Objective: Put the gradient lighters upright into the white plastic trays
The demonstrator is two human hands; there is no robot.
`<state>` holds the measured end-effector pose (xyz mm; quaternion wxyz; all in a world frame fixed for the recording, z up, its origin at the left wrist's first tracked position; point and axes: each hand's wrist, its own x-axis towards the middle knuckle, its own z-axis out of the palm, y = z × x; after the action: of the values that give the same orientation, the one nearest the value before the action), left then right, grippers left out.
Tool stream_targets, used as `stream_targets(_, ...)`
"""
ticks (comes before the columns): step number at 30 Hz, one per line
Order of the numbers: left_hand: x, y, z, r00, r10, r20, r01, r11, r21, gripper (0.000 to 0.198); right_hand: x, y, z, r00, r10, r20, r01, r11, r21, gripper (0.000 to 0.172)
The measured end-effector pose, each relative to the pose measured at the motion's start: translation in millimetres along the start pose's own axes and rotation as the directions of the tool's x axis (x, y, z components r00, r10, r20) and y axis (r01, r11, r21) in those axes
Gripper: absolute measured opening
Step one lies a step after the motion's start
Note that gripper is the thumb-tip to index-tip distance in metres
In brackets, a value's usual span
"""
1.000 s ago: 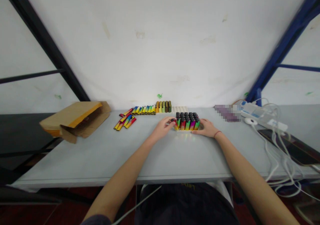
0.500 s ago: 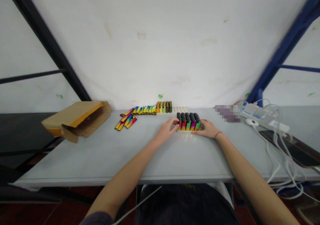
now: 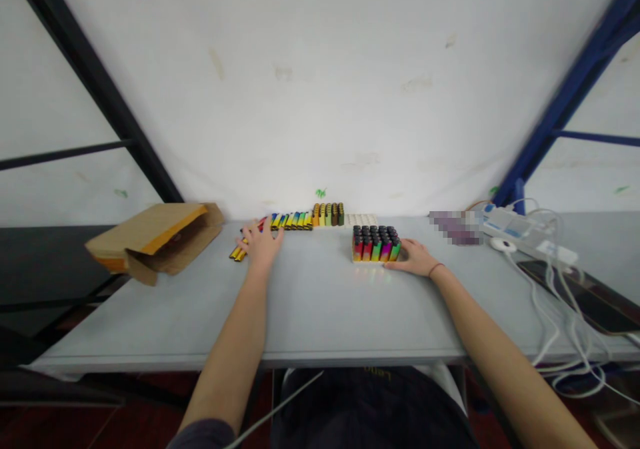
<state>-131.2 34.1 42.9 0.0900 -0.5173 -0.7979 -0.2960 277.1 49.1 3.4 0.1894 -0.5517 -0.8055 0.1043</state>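
Loose lighters (image 3: 237,254) lie far left on the grey worktop (image 3: 320,302), under my left hand (image 3: 260,244), fingers spread flat; any grip is hidden. My right hand (image 3: 415,257) rests open against the lighter block (image 3: 376,244), which the left hand touched a second ago. A white wall (image 3: 320,102) stands behind.

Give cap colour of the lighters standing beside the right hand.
Black caps on rainbow-coloured lighters; shows best in the head view.
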Motion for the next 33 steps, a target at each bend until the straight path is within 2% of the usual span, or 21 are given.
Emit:
stream_targets(2,6,-17,-1.8,0.980,-0.161,0.115,0.156,0.986,0.055,0.064,0,-1,0,1.000,0.005,0.013,-0.005,1.000,-0.010,0.066)
stream_targets(4,8,-25,-2.5,0.947,-0.231,0.223,0.212,0.972,0.104,0.067,0,-1,0,1.000,0.009,0.018,-0.009,1.000,-0.013,0.068)
stream_targets(7,6,-21,-3.0,0.923,-0.242,0.298,0.206,0.967,0.147,0.065,1,0,0,1.000,0.014,0.014,-0.014,1.000,-0.006,0.070)
stream_targets(13,-6,1,-5.6,0.869,-0.270,0.415,0.193,0.956,0.220,0.068,1,0,0,1.000,0.012,0.022,-0.012,1.000,-0.008,0.070)
stream_targets(20,-30,33,-0.4,0.877,-0.133,0.462,0.022,0.971,0.237,0.063,2,-2,-1,0.999,-0.018,0.033,0.019,1.000,-0.017,0.064)
stream_targets(24,-40,44,3.0,0.874,-0.047,0.484,-0.065,0.975,0.211,0.066,2,-2,-1,0.999,-0.009,0.042,0.011,0.999,-0.036,0.066)
stream_targets(29,-32,37,4.0,0.887,-0.018,0.462,-0.090,0.974,0.209,0.073,3,-3,-2,0.998,-0.008,0.058,0.010,0.999,-0.038,0.067)
stream_targets(33,-22,27,4.8,0.859,-0.038,0.511,-0.078,0.976,0.203,0.081,3,0,-1,0.999,-0.018,0.048,0.020,0.999,-0.028,0.066)
